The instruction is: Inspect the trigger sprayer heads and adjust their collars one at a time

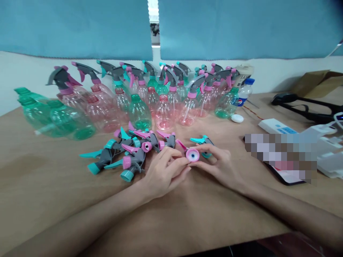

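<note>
Both my hands meet on one spray-trigger head (192, 154) with a pink screw cap that faces me. My left hand (164, 171) pinches the cap's left side with thumb and fingers. My right hand (218, 162) holds it from the right. A second trigger head with a teal lever (201, 140) lies just behind my right hand's fingers. A pile of loose grey trigger heads (125, 153) with pink and teal parts lies to the left of my left hand on the wooden table (48, 185).
Several pink and green clear spray bottles (163, 107), many with trigger heads on, stand or lie in a row at the back. A water bottle (242, 94), a white round lid (237, 118), a white device (277, 126) and black glasses (302, 103) are at the right.
</note>
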`<act>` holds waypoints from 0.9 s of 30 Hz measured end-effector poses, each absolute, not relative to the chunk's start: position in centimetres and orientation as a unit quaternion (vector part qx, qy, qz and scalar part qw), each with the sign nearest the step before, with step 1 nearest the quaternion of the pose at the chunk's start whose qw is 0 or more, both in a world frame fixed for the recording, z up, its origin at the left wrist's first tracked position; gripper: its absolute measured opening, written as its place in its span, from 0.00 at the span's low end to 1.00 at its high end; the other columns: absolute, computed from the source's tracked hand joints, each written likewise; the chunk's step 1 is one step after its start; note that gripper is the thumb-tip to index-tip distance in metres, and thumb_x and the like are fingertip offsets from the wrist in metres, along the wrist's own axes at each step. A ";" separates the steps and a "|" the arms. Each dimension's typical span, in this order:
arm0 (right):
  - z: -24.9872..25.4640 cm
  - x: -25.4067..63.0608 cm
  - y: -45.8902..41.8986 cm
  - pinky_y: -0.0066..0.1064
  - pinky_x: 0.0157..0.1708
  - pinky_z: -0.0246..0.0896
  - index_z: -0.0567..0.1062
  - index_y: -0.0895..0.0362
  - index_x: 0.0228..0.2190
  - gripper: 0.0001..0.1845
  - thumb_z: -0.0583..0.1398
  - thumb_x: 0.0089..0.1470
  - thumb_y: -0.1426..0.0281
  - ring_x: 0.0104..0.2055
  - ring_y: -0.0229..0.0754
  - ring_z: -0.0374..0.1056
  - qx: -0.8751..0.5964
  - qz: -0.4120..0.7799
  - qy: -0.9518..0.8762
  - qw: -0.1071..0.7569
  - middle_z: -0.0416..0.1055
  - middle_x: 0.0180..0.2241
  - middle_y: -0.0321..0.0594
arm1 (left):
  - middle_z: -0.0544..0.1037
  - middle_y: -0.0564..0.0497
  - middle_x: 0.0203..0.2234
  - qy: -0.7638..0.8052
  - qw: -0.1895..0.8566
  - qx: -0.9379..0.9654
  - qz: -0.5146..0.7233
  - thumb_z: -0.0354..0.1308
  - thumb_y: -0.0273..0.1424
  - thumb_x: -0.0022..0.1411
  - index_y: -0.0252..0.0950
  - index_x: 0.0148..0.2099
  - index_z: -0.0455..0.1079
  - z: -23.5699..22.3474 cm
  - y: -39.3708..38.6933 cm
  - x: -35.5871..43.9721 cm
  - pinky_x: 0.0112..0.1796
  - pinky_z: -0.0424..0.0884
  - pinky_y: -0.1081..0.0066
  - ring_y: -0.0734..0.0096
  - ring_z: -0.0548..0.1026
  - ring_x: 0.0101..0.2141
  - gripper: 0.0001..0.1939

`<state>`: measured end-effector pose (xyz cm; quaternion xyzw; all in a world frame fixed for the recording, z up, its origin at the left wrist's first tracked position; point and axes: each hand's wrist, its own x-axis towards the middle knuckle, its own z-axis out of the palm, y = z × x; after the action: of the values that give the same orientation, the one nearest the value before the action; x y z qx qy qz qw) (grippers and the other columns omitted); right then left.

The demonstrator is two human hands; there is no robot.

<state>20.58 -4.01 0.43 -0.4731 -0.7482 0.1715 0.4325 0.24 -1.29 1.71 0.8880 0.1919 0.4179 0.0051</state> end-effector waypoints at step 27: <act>6.2 10.8 0.1 0.40 0.53 0.58 0.68 0.57 0.49 0.22 0.60 0.54 0.60 0.55 0.46 0.61 -0.313 0.064 -0.910 0.264 0.68 0.51 0.43 | 0.75 0.51 0.22 0.154 -0.065 0.939 0.301 0.48 0.31 0.63 0.34 0.34 0.72 0.2 -1.8 0.1 0.27 0.67 0.70 0.69 0.71 0.22 0.12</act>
<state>10.76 0.10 6.15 -0.3129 -0.9102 0.0639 0.2637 0.06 -1.78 0.17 0.9387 0.1539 0.3014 -0.0653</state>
